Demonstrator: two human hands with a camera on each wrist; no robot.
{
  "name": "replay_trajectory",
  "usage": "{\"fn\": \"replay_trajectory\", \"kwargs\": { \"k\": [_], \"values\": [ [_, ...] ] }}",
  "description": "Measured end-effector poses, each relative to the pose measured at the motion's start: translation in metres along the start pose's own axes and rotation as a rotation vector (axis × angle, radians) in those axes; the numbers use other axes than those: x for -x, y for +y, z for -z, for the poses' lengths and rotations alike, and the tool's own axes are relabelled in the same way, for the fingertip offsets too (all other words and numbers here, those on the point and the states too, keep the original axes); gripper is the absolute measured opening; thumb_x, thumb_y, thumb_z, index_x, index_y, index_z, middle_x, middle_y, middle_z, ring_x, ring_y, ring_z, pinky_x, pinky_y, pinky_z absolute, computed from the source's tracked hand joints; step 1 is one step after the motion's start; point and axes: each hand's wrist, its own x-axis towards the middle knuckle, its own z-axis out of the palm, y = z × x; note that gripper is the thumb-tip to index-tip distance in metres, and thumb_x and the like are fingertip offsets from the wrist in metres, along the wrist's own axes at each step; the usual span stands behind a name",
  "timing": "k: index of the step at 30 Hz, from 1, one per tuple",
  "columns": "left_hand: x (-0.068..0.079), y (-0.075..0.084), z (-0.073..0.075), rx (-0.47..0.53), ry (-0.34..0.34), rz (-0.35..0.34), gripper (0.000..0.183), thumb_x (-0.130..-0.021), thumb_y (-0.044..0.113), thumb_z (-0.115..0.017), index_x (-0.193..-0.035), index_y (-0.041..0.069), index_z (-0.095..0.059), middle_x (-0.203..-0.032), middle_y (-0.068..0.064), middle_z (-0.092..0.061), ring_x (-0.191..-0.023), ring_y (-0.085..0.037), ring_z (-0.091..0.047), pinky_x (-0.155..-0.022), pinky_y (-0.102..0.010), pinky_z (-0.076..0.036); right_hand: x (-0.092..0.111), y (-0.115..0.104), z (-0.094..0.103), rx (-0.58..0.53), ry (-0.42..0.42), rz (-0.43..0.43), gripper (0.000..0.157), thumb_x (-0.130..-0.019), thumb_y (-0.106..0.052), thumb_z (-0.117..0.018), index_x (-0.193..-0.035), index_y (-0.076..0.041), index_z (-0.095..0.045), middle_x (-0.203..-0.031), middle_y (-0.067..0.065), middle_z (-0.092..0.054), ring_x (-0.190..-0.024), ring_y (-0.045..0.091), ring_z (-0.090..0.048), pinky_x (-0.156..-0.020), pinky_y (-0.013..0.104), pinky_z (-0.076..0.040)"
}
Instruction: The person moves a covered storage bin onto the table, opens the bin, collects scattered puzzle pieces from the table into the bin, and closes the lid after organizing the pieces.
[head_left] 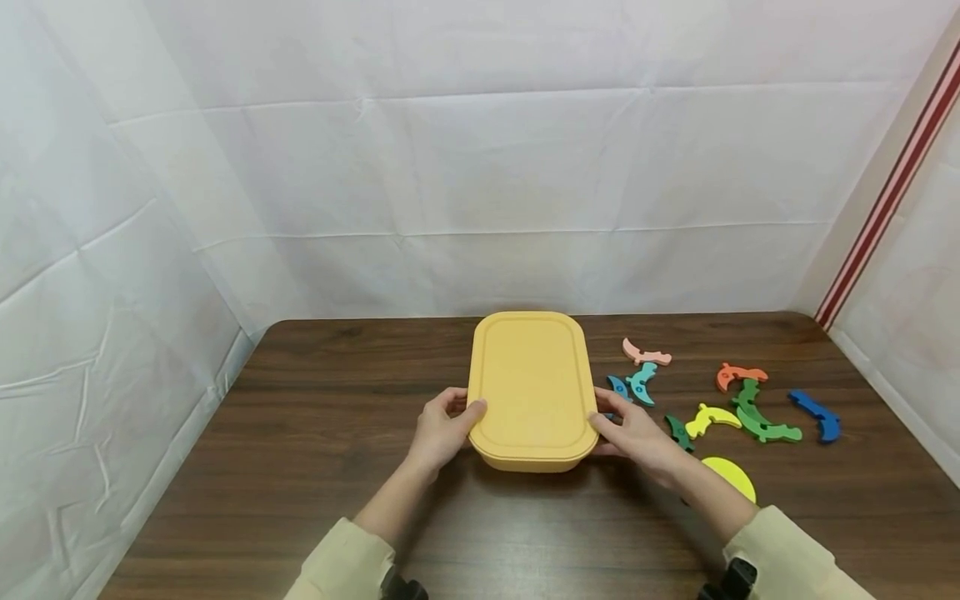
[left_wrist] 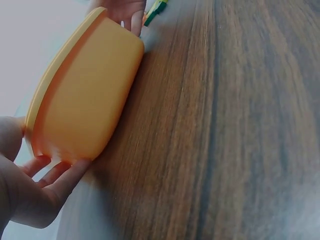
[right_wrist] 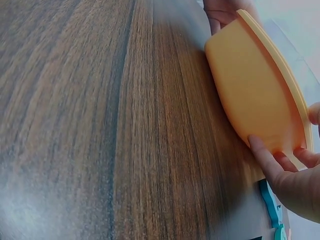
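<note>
While left hand [head_left: 441, 429] and right hand [head_left: 633, 433] grip its sides, fingers part-curled, yellow box [left_wrist: 92, 87] is mid table [head_left: 315, 433], lid [head_left: 534, 379] on, maybe lifted. Grasp looks done, release pending; toy pieces [head_left: 772, 432] lie loose rightward.

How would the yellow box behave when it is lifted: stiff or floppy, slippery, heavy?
The yellow box is probably stiff: it shows no clear sag between the left hand and the right hand. It may slip a little, as its sides look smooth. Its weight is hard to judge, because the lid hides the inside.
</note>
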Motion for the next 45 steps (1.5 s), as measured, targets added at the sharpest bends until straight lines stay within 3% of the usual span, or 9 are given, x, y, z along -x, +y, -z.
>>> {"fn": "replay_trajectory", "kwargs": {
  "k": [8, 14, 25, 29, 36, 39, 45],
  "values": [
    [0.019, 0.028, 0.001, -0.003, -0.020, 0.012, 0.036, -0.088, 0.021, -0.061, -0.117, 0.000, -0.057, -0.107, -0.017, -0.059, -0.070, -0.009, -0.059, -0.065, -0.031, -0.056, 0.001, 0.001, 0.000, 0.009, 0.018, 0.003, 0.065, -0.094, -0.030, -0.053, -0.145, -0.008, -0.020, -0.140, 0.021, -0.029, -0.107, 0.021, -0.054, -0.083, 0.037, -0.053],
    [0.003, 0.005, 0.000, 0.002, -0.014, 0.001, 0.042, -0.086, 0.032, -0.064, -0.118, 0.005, -0.058, -0.109, -0.013, -0.059, -0.071, -0.009, -0.059, -0.063, -0.030, -0.056, 0.002, 0.001, -0.002, 0.010, 0.032, 0.000, 0.066, -0.093, -0.032, -0.054, -0.145, -0.007, -0.021, -0.140, 0.020, -0.030, -0.107, 0.021, -0.054, -0.084, 0.037, -0.053],
    [0.003, 0.003, 0.000, 0.005, -0.014, -0.010, 0.047, -0.085, 0.035, -0.064, -0.122, 0.006, -0.056, -0.112, -0.015, -0.058, -0.076, -0.013, -0.062, -0.064, -0.028, -0.056, 0.005, 0.002, -0.006, 0.012, 0.083, 0.009, 0.062, -0.093, -0.031, -0.053, -0.143, -0.007, -0.026, -0.137, 0.019, -0.034, -0.105, 0.020, -0.055, -0.083, 0.038, -0.053],
    [0.002, 0.003, 0.001, -0.073, 0.001, -0.040, 0.047, -0.085, 0.036, -0.063, -0.122, 0.006, -0.057, -0.111, -0.012, -0.060, -0.081, -0.013, -0.062, -0.065, -0.028, -0.056, 0.006, 0.001, -0.007, 0.126, 0.145, 0.023, 0.061, -0.092, -0.036, -0.054, -0.141, -0.008, -0.031, -0.135, 0.018, -0.039, -0.103, 0.021, -0.056, -0.081, 0.035, -0.054],
    [0.002, 0.006, 0.005, -0.263, 0.078, -0.186, 0.046, -0.084, 0.035, -0.064, -0.121, 0.009, -0.056, -0.112, -0.009, -0.063, -0.092, -0.020, -0.065, -0.074, -0.030, -0.055, 0.007, -0.003, -0.005, 0.397, 0.257, 0.081, 0.061, -0.089, -0.043, -0.056, -0.139, -0.015, -0.036, -0.133, 0.012, -0.046, -0.105, 0.025, -0.057, -0.076, 0.033, -0.055],
    [0.003, 0.009, 0.009, -0.326, 0.099, -0.262, 0.043, -0.084, 0.034, -0.065, -0.119, 0.011, -0.058, -0.112, -0.007, -0.062, -0.098, -0.021, -0.063, -0.079, -0.036, -0.054, 0.010, -0.005, -0.003, 0.503, 0.284, 0.150, 0.059, -0.089, -0.042, -0.056, -0.138, -0.015, -0.038, -0.132, 0.011, -0.048, -0.109, 0.026, -0.056, -0.078, 0.035, -0.054],
    [0.008, 0.015, 0.018, -0.513, 0.119, -0.488, 0.038, -0.083, 0.029, -0.066, -0.116, 0.012, -0.061, -0.118, -0.001, -0.060, -0.108, -0.019, -0.057, -0.084, -0.037, -0.051, 0.013, -0.007, 0.000, 0.700, 0.335, 0.324, 0.053, -0.089, -0.035, -0.058, -0.135, -0.014, -0.044, -0.128, 0.008, -0.048, -0.106, 0.024, -0.057, -0.081, 0.038, -0.053]
  ]
}}
